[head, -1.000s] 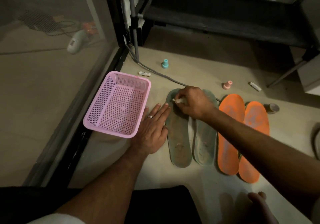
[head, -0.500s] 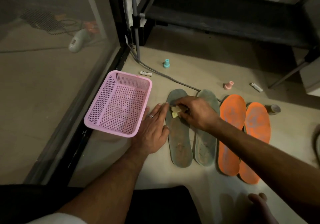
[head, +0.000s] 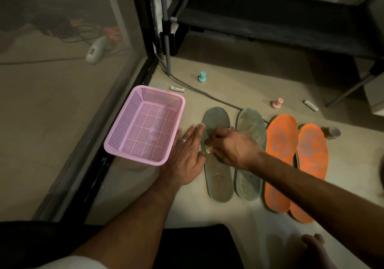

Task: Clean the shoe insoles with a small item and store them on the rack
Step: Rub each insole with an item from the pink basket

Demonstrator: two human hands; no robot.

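Right hand (head: pixel 232 146) curled over small pale yellowish item (head: pixel 208 148), pinching it and pressing it onto leftmost grey insole (head: pixel 218 177) at frame centre, about a third of the way down from the toe end. Left hand (head: pixel 187 154) flat on floor (head: pixel 239 216), fingers straight, ring on one finger, fingertips touching that insole's left edge. Second grey insole (head: pixel 250 175) just beside it on the right, partly crossed by right wrist. Two orange insoles (head: pixel 280 165) (head: pixel 311 160) further right, overlapping slightly, right forearm passing over the nearer one. All four lying flat, toes toward top of frame. Pink mesh basket (head: pixel 124 140) left of centre, just beside left hand. Teal cap (head: pixel 202 77) and battery (head: pixel 177 88) above basket, grey cable (head: pixel 207 95) running between them toward insoles. Pink cap (head: pixel 277 103) and another battery (head: pixel 311 105) upper right of insoles, tape roll (head: pixel 332 132) at right edge of orange pair. Dark rack shelf (head: pixel 270 19) across top of frame. Bare toes (head: pixel 311 241) lower right.
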